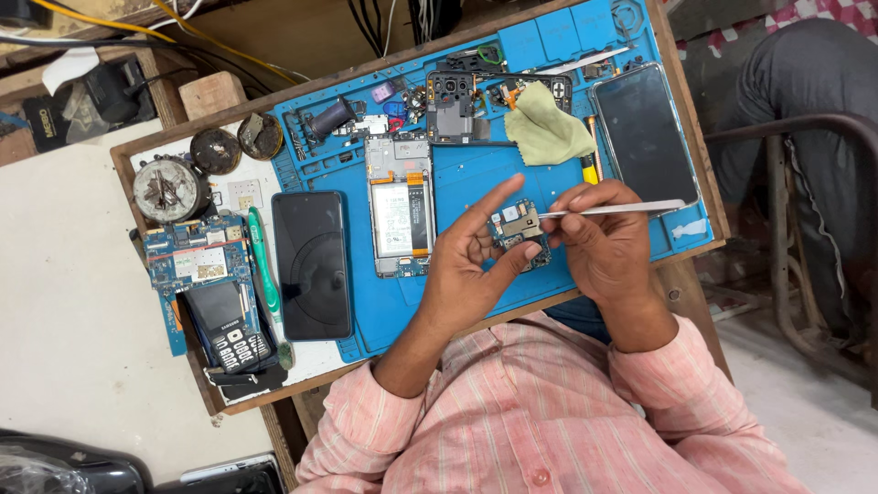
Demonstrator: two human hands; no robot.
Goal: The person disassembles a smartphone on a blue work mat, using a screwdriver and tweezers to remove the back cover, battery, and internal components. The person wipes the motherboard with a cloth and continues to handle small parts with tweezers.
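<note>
Workbench: wooden board (704, 165) carrying a blue repair mat (476, 183), pale floor on both sides, cables past the far edge. Left hand (466, 265) is raised palm-up over the mat's near edge, fingers narrowly pinched on a small phone circuit board (518, 230). Right hand (604, 242) sits just beside it, fingers closed around metal tweezers (617, 210), tips touching the board. Opened phone with battery (401, 206) lies mid-mat, dark phone (313, 263) at the mat's left edge, another dark phone (645, 133) near the right edge, green cloth (544, 133) toward the far edge. Round solder tin (167, 190) sits at the board's left corner, contents unclear.
</note>
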